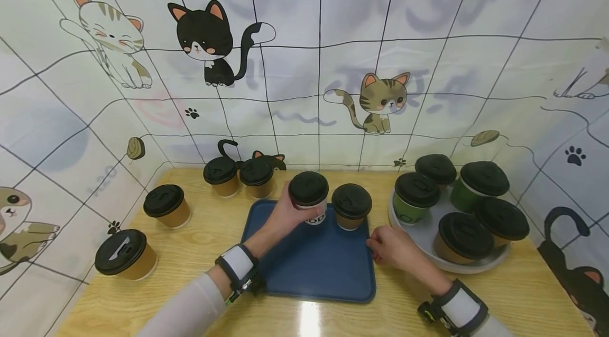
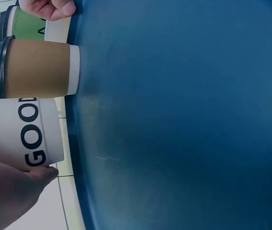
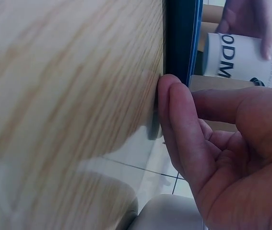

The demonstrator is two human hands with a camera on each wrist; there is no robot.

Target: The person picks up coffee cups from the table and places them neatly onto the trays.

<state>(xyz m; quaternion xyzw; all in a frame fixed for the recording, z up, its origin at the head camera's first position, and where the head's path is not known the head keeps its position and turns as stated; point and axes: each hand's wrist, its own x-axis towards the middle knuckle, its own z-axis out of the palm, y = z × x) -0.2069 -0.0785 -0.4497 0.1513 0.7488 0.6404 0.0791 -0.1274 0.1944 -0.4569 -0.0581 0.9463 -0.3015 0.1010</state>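
My left hand (image 1: 290, 215) grips a white paper cup (image 2: 11, 132) with a black lid and black lettering, upright close over the back of the blue tray (image 1: 314, 268). Just right of it, a brown paper cup (image 1: 351, 210) with a black lid stands on the tray's back right corner. At the tray's right edge is my right hand (image 1: 392, 247), with its thumb and fingertips (image 3: 181, 103) pinching the rim.
A round grey plate (image 1: 461, 268) on the right bears several lidded cups, green and brown. Two brown cups (image 1: 223, 175) stand behind the tray's left corner. Two more brown cups (image 1: 140, 265) are at the table's left. A cat-printed cloth (image 1: 295, 62) hangs behind the table.
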